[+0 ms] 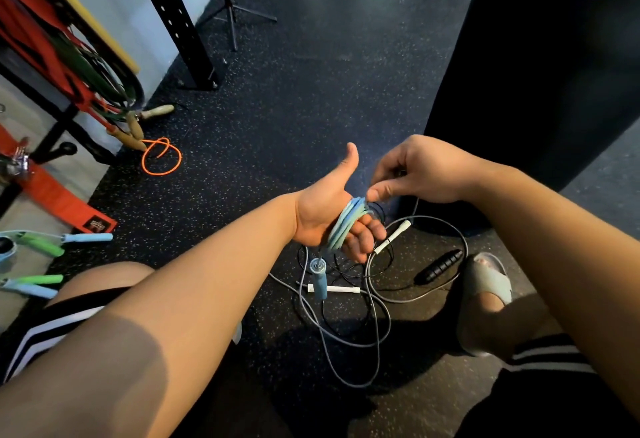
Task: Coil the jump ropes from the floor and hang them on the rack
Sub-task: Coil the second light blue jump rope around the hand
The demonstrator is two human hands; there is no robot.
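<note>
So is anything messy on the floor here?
Yes. The grey and black ropes lie tangled on the floor beside the sandal, cords crossing each other around a white handle. An orange rope lies loose by the rack, not hung up. The coiled blue rope looks neat.

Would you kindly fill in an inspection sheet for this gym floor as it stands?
Surface: dark speckled floor.
Job's things: blue rope coiled round the left hand's fingers, its blue handle dangling; rack at left holds bands.
Clutter: grey rope, white handles, black handle, orange rope, all loose on the floor.
Grippers: left hand holds the coil; right hand pinches the rope.
Cables: nothing seen.
Surroundings: tripod, black post, sandal.
</note>
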